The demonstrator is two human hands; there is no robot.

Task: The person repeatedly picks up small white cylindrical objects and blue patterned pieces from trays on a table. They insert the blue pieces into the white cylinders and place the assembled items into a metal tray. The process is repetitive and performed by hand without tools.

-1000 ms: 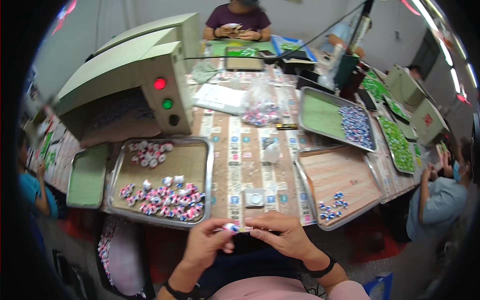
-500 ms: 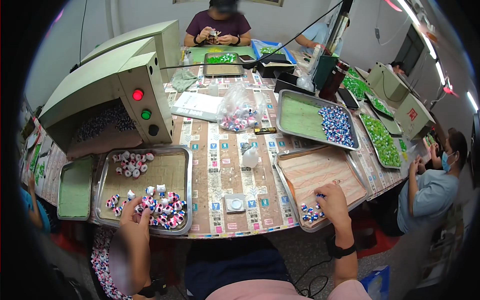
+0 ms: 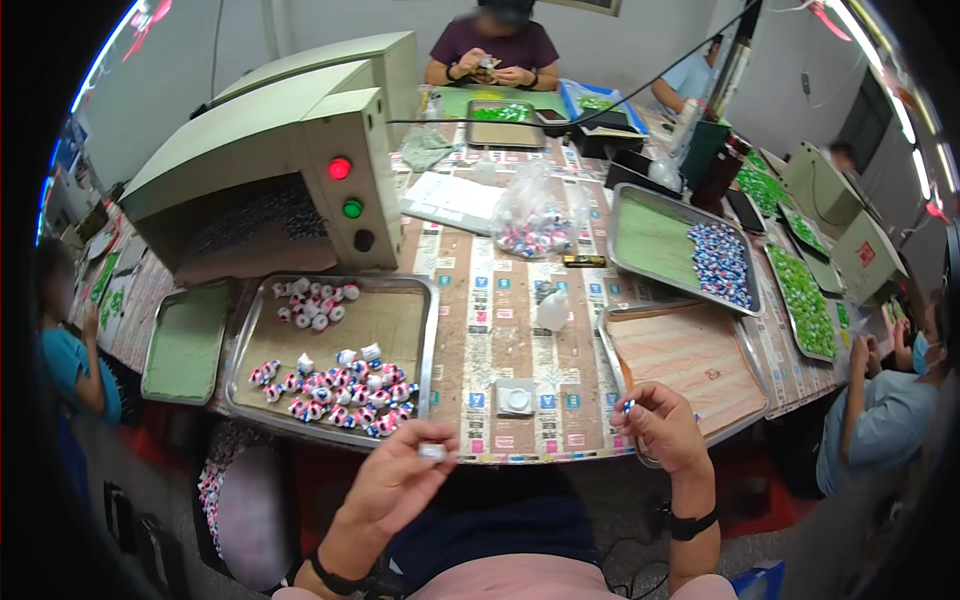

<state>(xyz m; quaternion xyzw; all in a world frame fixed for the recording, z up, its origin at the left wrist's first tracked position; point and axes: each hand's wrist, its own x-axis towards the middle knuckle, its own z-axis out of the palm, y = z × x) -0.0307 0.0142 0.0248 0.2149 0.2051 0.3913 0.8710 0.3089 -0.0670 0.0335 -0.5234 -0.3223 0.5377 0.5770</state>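
Observation:
My left hand [image 3: 395, 485] is closed in a pinch on a small white piece [image 3: 432, 452], just in front of the left metal tray [image 3: 432, 340]. Several white rounded pieces [image 3: 318, 303] lie at the back of that tray, and many white, pink and blue pieces [image 3: 350, 390] are heaped at its front. Over the near left edge of the pink-lined tray [image 3: 680, 350], my right hand [image 3: 672, 435] pinches a tiny blue and white piece [image 3: 628, 406]. This hand hides the near part of the tray. Between the hands on the table sits a small square white block with a round recess [image 3: 515, 398].
A cream machine [image 3: 290, 170] with red and green lights stands behind the left tray. Further back are a plastic bag of pieces [image 3: 540, 215], a small white bottle [image 3: 552, 310] and a tray of blue pieces [image 3: 720, 265]. Co-workers sit across and at both sides.
My left hand has left the left tray and come toward the middle with the white piece. My right hand has lifted from the small blue pieces, holding one, and moved nearer me.

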